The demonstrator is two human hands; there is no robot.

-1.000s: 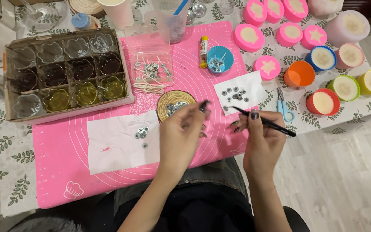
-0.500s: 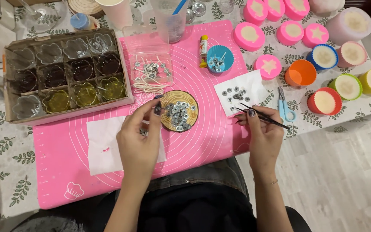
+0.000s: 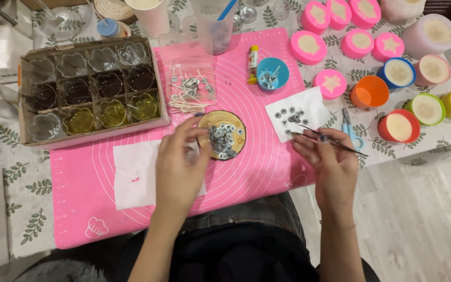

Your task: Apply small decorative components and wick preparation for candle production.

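Note:
My left hand (image 3: 181, 162) lies over a white paper sheet (image 3: 137, 175) on the pink mat (image 3: 257, 156), fingertips touching the left edge of a round wooden coaster (image 3: 222, 134) that carries several small metal discs. Whether those fingers pinch a disc is hidden. My right hand (image 3: 332, 162) grips black tweezers (image 3: 335, 142), tips pointing left at a second white paper (image 3: 298, 112) dotted with several metal discs.
A cardboard box (image 3: 92, 89) of flower-shaped glass cups sits at the left, a clear tray of wicks (image 3: 189, 86) behind the coaster, a blue cup (image 3: 272, 73), a glue stick (image 3: 253, 57), blue scissors (image 3: 352, 130) and several wax-filled coloured moulds (image 3: 398, 73) at the right.
My left hand moved from mid-air down and left onto the paper, then to the coaster's edge. My right hand lowered the tweezers toward the right paper.

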